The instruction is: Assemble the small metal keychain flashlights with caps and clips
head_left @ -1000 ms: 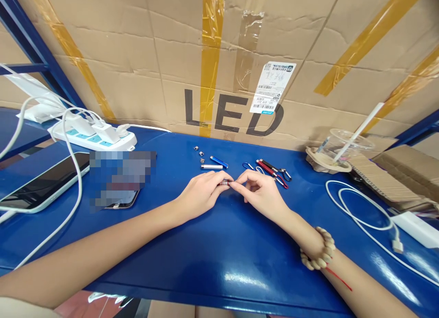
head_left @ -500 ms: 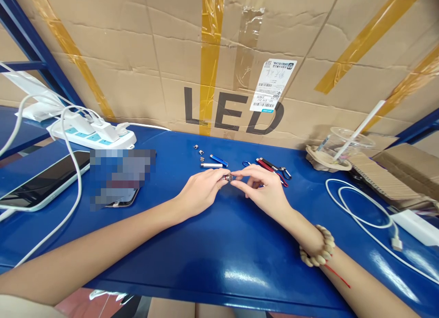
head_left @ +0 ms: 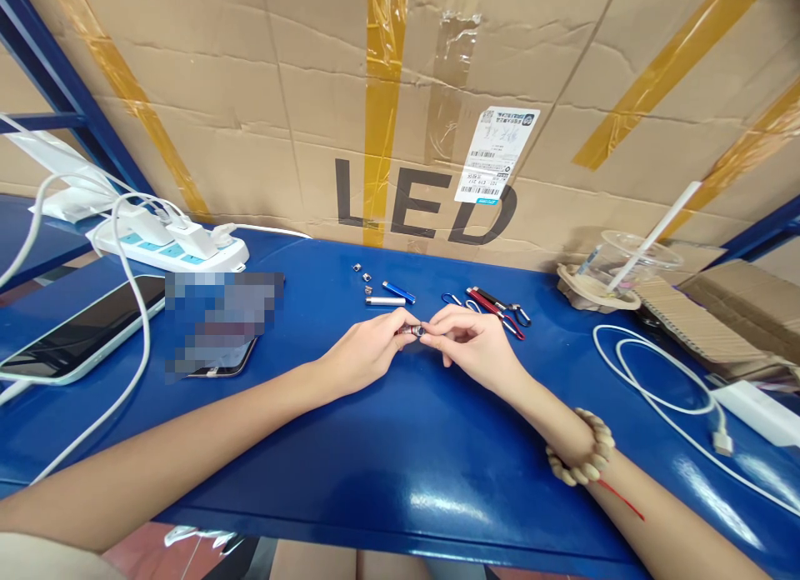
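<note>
My left hand point(head_left: 362, 353) pinches a small red tube with a silvery metal end point(head_left: 412, 331), most of it hidden by the fingers. On the tube's right end, the thumb and fingertips of my right hand point(head_left: 480, 347) close from the other side. Just beyond the hands lie a silver-pink metal tube point(head_left: 385, 302) and a blue metal tube point(head_left: 400, 292). Several small metal pieces point(head_left: 367, 277) sit behind them. Past my right hand are red and black tubes point(head_left: 487, 301) with carabiner clips, including a blue clip point(head_left: 450, 298).
On the left are a white power strip point(head_left: 178, 251), a phone point(head_left: 81, 330) and a partly blurred-out phone point(head_left: 234, 359). To the right lie a coiled white cable point(head_left: 631, 388), a plastic cup with a straw point(head_left: 634, 259) and a spiral notebook point(head_left: 700, 322). A large cardboard box point(head_left: 300, 105) stands behind.
My right hand's fingertips have closed in on the tube's metal end, where before they were slightly apart. My left hand stays almost in place.
</note>
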The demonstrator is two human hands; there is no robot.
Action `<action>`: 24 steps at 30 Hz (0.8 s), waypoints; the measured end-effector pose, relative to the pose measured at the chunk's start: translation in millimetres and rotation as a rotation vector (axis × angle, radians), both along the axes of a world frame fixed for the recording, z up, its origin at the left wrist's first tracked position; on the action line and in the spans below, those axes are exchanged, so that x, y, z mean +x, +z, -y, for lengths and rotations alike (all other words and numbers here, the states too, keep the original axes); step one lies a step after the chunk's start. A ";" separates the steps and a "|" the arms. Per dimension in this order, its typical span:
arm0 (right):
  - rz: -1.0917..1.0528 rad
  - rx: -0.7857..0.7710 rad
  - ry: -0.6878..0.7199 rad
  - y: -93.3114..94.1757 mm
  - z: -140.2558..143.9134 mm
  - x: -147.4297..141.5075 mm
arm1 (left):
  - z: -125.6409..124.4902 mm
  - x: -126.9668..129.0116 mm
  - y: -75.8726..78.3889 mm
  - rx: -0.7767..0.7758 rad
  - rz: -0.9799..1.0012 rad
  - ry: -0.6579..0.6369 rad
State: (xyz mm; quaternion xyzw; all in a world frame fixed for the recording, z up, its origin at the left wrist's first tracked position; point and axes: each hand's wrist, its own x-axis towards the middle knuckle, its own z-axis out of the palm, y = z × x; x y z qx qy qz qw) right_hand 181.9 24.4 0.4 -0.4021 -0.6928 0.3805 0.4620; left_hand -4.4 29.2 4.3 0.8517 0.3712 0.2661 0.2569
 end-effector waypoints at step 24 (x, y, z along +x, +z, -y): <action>0.089 -0.351 -0.049 11.8 5.5 -4.2 | -1.8 -0.2 -5.1 0.058 0.073 -0.025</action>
